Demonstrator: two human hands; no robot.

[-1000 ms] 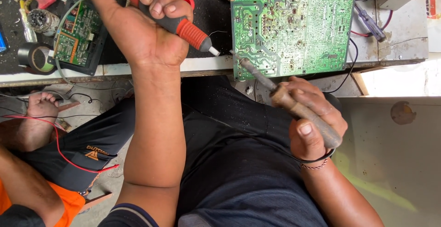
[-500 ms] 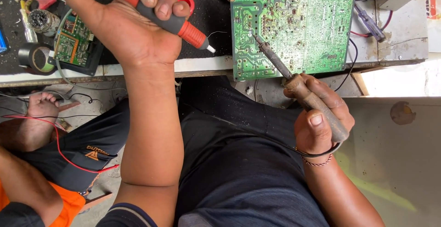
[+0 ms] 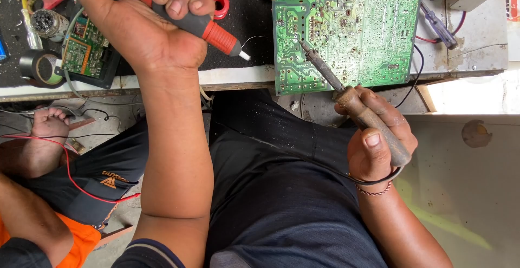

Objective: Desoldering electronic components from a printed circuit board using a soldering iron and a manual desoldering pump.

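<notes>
Left hand (image 3: 146, 29): shut tight around a red and black tool (image 3: 200, 27) with a thin white tip, held over the black bench top.
Right hand (image 3: 379, 143): wrapped around the brown handle of a soldering iron (image 3: 352, 102), thumb on top.
Iron tip: long dark metal rod, touching the big green board (image 3: 352, 24).
Big green board: flat, full of tiny shiny dots and lines, lying at the bench edge (image 3: 238, 78).
Small green board (image 3: 86, 51): on the bench, just left of the left hand.
Tape roll (image 3: 35, 67): round, black, near the small board.
Red ring (image 3: 219, 3): small, round, beside the left fingers.
Lap: dark cloth (image 3: 271, 192), soft and dusty.
</notes>
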